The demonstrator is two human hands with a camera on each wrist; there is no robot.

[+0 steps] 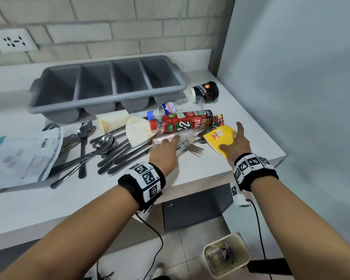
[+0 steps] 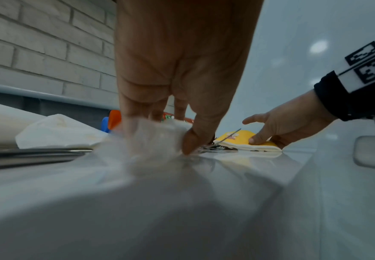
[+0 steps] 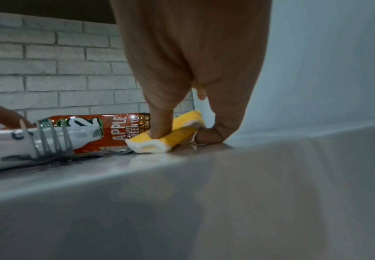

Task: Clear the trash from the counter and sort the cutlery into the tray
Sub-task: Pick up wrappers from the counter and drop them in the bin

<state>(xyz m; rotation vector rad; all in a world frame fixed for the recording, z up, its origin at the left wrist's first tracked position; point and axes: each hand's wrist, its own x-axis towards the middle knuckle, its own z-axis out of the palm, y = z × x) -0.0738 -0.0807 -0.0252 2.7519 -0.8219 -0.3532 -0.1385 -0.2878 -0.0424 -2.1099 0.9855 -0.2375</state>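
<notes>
Both forearms stretch out from the camera, marker bands on the wrists, and down on the floor sits a small bin with scraps in it. Up on the white bench, the left hand is down on a clear plastic wrapper, fingers and thumb closing on its crumpled edge; the left wrist view shows the thumb pressing the film against the fingers. The right hand has the yellow packet, thumb on top and fingers curled under the far edge, pinching it right at the bench's front right corner. A fork lies between the two hands, partly under the wrapper, tines pointing toward the packet. Just behind, a red apple tea bottle lies on its side, with a clear water bottle touching it from behind. Further right, a black cup lies tipped over. Two paper cups lie to the left of the red bottle. Left of the hands, spoons and more cutlery sprawl in a loose pile, some tucked under a white mailer bag. At the back by the brick wall stands the grey tray, four compartments, no cutlery in them.
</notes>
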